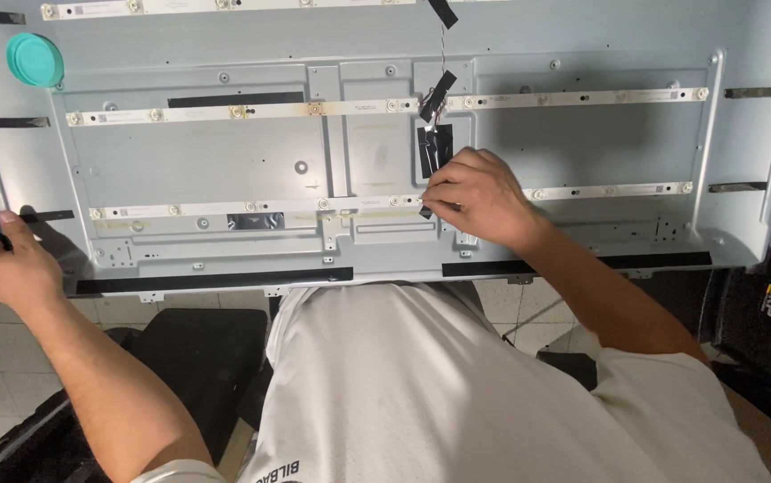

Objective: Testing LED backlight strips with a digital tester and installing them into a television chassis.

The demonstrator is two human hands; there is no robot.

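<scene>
Grey metal panel (pixel 224 161) steadied at its left edge by my gripping left hand (pixel 14 268), my right hand (pixel 479 197) pinches black tape (pixel 434 150) near the panel's middle; peel slowly, low, sparing the wires.

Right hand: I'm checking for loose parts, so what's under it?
Under the right hand a black tape strip and white light strip disappear; whatever the fingers pinch is hidden.

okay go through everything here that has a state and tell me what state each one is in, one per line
Metal back panel: lying open, inside facing up.
Light strips: fixed across the panel, unlit.
Black tape piece: stuck over the wires.
Teal round lid: resting at the panel's corner.
Left hand: gripping the panel's edge.
Right hand: fingers pinched on the tape's lower end.
</scene>
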